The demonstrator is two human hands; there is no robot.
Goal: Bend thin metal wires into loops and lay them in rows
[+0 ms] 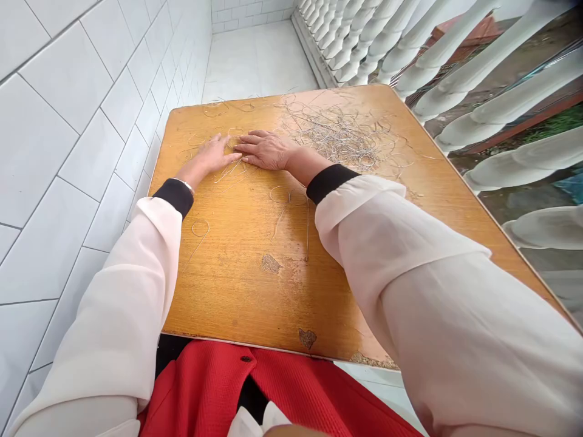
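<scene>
Both of my hands are over the far left part of a worn wooden table (218, 273). My left hand (210, 155) lies with its fingers apart, touching thin wires on the tabletop. Just right of it, my right hand (266, 150) rests palm down, fingers spread and pointing left, with fingertips close to the left hand's. Thin wires (231, 170) stick out below and between the hands; what lies under the palms is hidden. A tangled heap of silvery wires (348, 138) sits beyond my right forearm.
A looped wire (200, 228) lies near the left edge, and more bent wires (307, 227) lie left of my right sleeve. White wall tiles (68, 79) run along the left. White balusters (469, 73) stand beyond the table's right edge.
</scene>
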